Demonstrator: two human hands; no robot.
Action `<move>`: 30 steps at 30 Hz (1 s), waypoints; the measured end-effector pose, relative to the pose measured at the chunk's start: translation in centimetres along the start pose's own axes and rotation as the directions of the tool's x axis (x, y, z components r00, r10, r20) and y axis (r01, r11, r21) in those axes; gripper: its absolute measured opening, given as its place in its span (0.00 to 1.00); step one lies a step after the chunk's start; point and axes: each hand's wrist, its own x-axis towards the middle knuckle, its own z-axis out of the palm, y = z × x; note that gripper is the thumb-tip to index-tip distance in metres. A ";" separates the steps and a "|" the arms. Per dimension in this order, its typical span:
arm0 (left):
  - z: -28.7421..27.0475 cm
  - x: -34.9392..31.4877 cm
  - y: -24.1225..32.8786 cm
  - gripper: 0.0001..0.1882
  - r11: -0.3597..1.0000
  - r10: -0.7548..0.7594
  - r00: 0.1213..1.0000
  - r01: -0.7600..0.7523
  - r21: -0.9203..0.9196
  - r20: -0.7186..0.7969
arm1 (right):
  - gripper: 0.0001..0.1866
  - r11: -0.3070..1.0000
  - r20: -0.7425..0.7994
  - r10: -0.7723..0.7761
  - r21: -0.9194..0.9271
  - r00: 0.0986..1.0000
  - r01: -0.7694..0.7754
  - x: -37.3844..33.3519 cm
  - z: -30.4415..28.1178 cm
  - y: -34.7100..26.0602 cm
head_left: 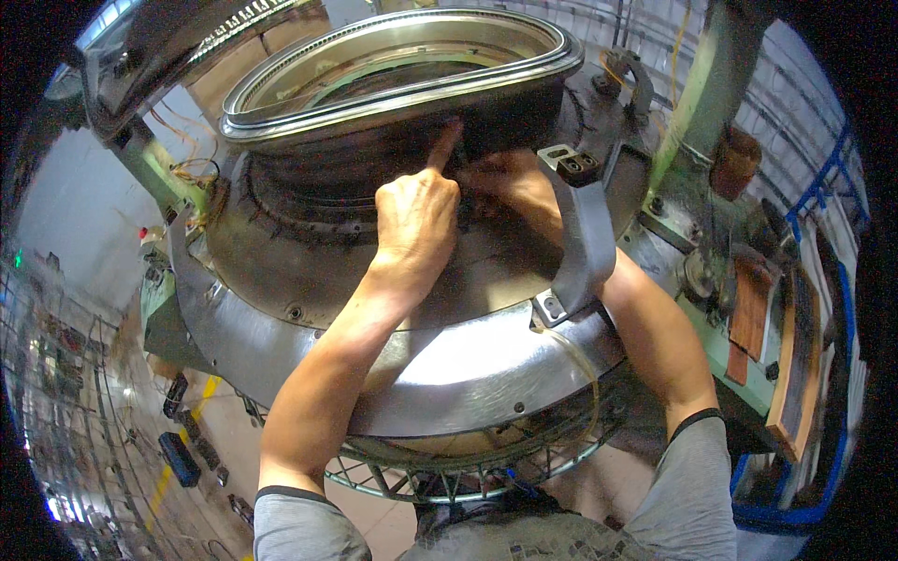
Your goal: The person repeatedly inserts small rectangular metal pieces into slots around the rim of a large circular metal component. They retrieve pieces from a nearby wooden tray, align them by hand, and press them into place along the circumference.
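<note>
My left hand [416,217] is raised at the middle of a large round machine. Its index finger is stretched out and touches the dark wall [374,140] beneath a shiny oval metal rim [402,95]; the other fingers curl under, and nothing shows in the hand. My right hand [510,178] reaches in behind a curved grey metal handle [585,224] toward the same wall, close to the left hand. Shadow covers its fingertips, so I cannot make out whether they hold anything. Below both hands lies the dull, sloping metal cover [281,262] of the machine.
A polished ring plate [449,383] curves around the near side. Beneath it runs a lattice hoop [412,481]. Green posts [697,112] rise at both sides. A thin hose [589,369] hangs by the handle's foot. Wooden pieces [748,309] stand at right; dark objects [178,458] lie on the floor at left.
</note>
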 end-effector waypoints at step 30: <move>0.3 0.5 -1.1 0.02 0.997 0.046 0.993 -0.052 -0.055 -0.106 | 0.06 0.992 -0.154 0.003 0.126 0.988 0.017 0.4 1.5 1.0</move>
